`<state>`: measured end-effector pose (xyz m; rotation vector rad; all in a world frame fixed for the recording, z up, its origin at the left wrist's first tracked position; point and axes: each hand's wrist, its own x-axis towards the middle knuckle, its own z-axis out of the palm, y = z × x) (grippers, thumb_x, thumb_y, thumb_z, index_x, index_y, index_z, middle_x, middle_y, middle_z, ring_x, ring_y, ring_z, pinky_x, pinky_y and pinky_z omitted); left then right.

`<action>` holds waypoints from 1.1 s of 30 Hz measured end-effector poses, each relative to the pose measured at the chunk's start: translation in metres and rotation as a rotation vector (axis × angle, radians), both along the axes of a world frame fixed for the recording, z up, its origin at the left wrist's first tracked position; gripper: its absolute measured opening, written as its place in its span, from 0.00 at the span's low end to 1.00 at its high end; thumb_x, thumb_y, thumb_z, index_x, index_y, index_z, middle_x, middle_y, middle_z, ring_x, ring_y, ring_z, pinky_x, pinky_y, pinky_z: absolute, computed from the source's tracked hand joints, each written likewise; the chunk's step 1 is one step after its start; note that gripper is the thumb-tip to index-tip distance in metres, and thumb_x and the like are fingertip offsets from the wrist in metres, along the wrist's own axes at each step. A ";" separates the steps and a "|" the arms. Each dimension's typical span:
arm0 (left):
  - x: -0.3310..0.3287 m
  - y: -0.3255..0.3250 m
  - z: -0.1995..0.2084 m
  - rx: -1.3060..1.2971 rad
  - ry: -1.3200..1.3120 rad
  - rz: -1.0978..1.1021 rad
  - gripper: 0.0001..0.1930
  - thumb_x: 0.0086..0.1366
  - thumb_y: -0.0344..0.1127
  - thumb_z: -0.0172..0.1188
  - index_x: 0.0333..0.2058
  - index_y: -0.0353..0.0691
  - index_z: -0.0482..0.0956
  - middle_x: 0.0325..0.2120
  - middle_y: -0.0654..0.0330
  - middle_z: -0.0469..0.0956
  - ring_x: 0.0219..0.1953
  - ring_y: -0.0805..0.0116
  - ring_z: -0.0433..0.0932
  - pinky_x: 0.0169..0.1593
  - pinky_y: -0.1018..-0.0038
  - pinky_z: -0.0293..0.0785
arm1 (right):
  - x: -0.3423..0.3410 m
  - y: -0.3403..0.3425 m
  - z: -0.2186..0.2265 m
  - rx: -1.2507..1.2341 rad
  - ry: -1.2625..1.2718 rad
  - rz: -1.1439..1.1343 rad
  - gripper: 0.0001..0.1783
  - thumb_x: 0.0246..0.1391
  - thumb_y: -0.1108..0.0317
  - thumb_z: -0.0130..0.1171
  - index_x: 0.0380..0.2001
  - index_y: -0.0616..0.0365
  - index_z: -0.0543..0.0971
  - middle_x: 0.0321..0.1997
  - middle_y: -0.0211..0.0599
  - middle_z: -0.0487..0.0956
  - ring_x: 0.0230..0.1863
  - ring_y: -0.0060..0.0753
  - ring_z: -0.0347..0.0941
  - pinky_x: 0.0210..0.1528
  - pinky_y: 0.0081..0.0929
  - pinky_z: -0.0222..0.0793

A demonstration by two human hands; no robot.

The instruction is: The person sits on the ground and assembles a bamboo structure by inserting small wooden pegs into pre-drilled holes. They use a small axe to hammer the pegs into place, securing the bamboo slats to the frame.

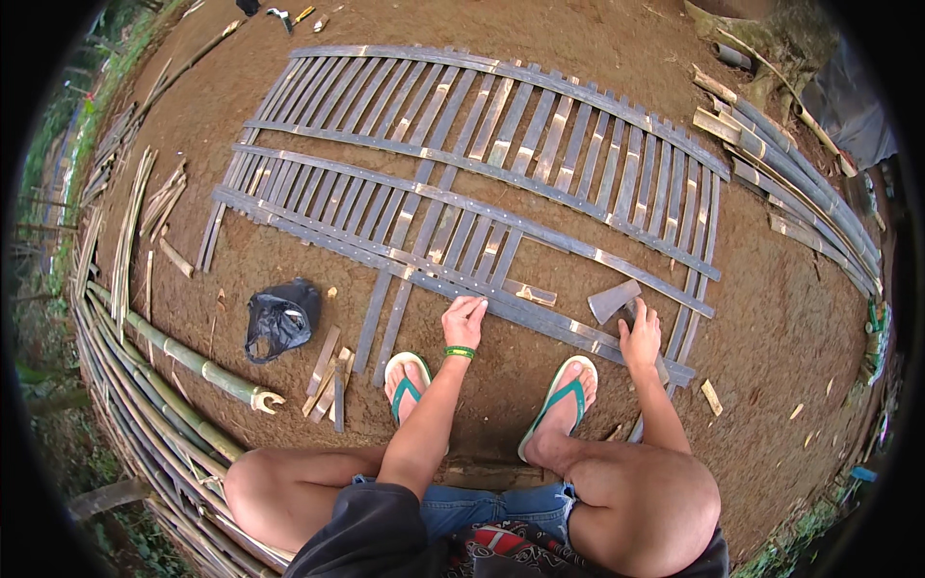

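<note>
A slatted bamboo frame (501, 183) lies flat on the ground in front of me, made of long rails with many short slats across them. My left hand (465, 323) is pinched over its nearest rail (540, 318); what the fingertips hold is too small to make out. A hatchet (611, 302) with a broad grey blade lies low over the same rail, further right. My right hand (640, 339) curls round the hatchet just behind its head, hiding much of the handle. A short bamboo slat (530, 294) lies between the two hands, at the gap in the slats.
A black plastic bag (282, 318) sits at left, near loose bamboo offcuts (328, 380). Bamboo poles (183, 354) lie along the left side, and split bamboo (780, 164) is stacked at the far right. A tool with a yellow handle (304, 14) lies at the far edge.
</note>
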<state>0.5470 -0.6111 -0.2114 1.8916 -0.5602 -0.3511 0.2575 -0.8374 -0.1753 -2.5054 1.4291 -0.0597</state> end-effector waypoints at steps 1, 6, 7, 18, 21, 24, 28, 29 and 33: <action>-0.001 -0.002 -0.001 -0.009 -0.018 -0.015 0.07 0.62 0.28 0.68 0.37 0.31 0.87 0.33 0.53 0.85 0.35 0.60 0.84 0.42 0.72 0.77 | -0.005 -0.009 -0.006 0.010 0.070 0.007 0.34 0.56 0.67 0.65 0.64 0.57 0.65 0.55 0.53 0.72 0.56 0.60 0.71 0.56 0.50 0.71; -0.001 -0.001 0.000 -0.028 -0.087 -0.051 0.07 0.62 0.27 0.67 0.37 0.31 0.87 0.33 0.52 0.85 0.35 0.58 0.85 0.42 0.71 0.78 | -0.016 -0.034 0.007 0.086 0.254 0.165 0.33 0.59 0.66 0.62 0.64 0.66 0.66 0.50 0.59 0.76 0.52 0.63 0.74 0.55 0.48 0.74; -0.001 0.003 -0.001 -0.023 -0.089 -0.055 0.06 0.62 0.27 0.67 0.37 0.31 0.87 0.33 0.52 0.85 0.35 0.58 0.85 0.42 0.70 0.78 | -0.016 -0.042 0.027 0.111 0.230 0.211 0.33 0.59 0.65 0.61 0.64 0.69 0.67 0.47 0.63 0.77 0.49 0.65 0.77 0.54 0.49 0.75; 0.013 0.008 -0.016 -0.043 -0.085 -0.100 0.07 0.61 0.28 0.67 0.36 0.33 0.87 0.34 0.50 0.85 0.36 0.53 0.84 0.43 0.68 0.79 | 0.082 -0.017 0.312 0.860 -0.163 0.054 0.27 0.70 0.55 0.55 0.60 0.65 0.67 0.27 0.33 0.74 0.23 0.21 0.71 0.24 0.25 0.70; 0.012 0.003 -0.018 -0.068 -0.088 -0.113 0.06 0.61 0.28 0.67 0.36 0.33 0.87 0.34 0.50 0.85 0.36 0.52 0.84 0.43 0.67 0.79 | 0.108 0.025 0.303 0.792 -0.292 0.047 0.24 0.66 0.59 0.62 0.55 0.64 0.69 0.25 0.30 0.74 0.20 0.19 0.69 0.21 0.23 0.68; 0.012 0.002 -0.016 -0.072 -0.128 -0.118 0.06 0.60 0.28 0.67 0.36 0.34 0.87 0.34 0.51 0.84 0.37 0.51 0.83 0.43 0.66 0.79 | 0.133 0.070 0.254 0.776 -0.495 -0.040 0.19 0.64 0.61 0.64 0.49 0.64 0.74 0.23 0.29 0.76 0.20 0.17 0.69 0.20 0.21 0.68; 0.009 0.003 -0.014 -0.076 -0.169 -0.150 0.06 0.60 0.28 0.67 0.35 0.34 0.87 0.33 0.51 0.84 0.38 0.50 0.82 0.45 0.63 0.78 | 0.137 0.121 0.154 0.632 -0.539 -0.036 0.20 0.62 0.60 0.64 0.48 0.66 0.79 0.26 0.39 0.81 0.25 0.29 0.75 0.32 0.32 0.75; 0.008 0.003 -0.015 -0.073 -0.175 -0.158 0.06 0.60 0.28 0.67 0.35 0.34 0.87 0.33 0.51 0.84 0.39 0.50 0.82 0.45 0.63 0.78 | 0.140 0.130 0.142 0.644 -0.488 -0.067 0.21 0.61 0.59 0.64 0.47 0.67 0.79 0.28 0.44 0.82 0.27 0.34 0.77 0.36 0.36 0.75; 0.010 0.002 -0.018 -0.063 -0.068 -0.136 0.07 0.62 0.30 0.66 0.37 0.33 0.87 0.33 0.50 0.84 0.37 0.51 0.83 0.43 0.65 0.78 | 0.137 0.153 0.097 0.639 -0.431 -0.109 0.25 0.60 0.56 0.64 0.49 0.69 0.78 0.39 0.60 0.84 0.41 0.51 0.83 0.48 0.41 0.74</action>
